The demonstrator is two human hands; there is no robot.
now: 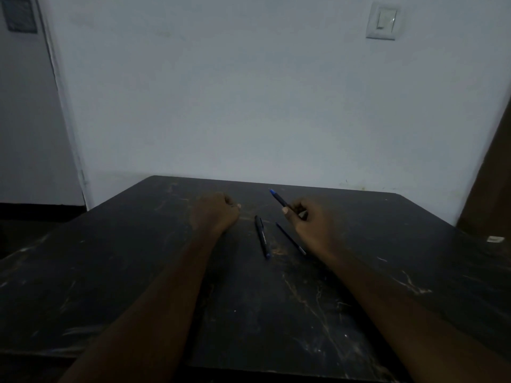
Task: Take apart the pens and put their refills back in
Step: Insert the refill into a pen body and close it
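My right hand (309,222) grips a dark pen (278,199) whose blue tip points up and to the far left. A whole dark pen (261,236) lies on the black table (138,272) between my hands. A thin dark refill or pen part (290,239) lies slanted just right of it, close to my right wrist. My left hand (218,210) rests on the table as a closed fist, left of the lying pen; I cannot see anything in it.
A white wall rises right behind the table's far edge. A small white object (495,239) sits near the table's right edge. A brown door or panel (489,175) stands at the right.
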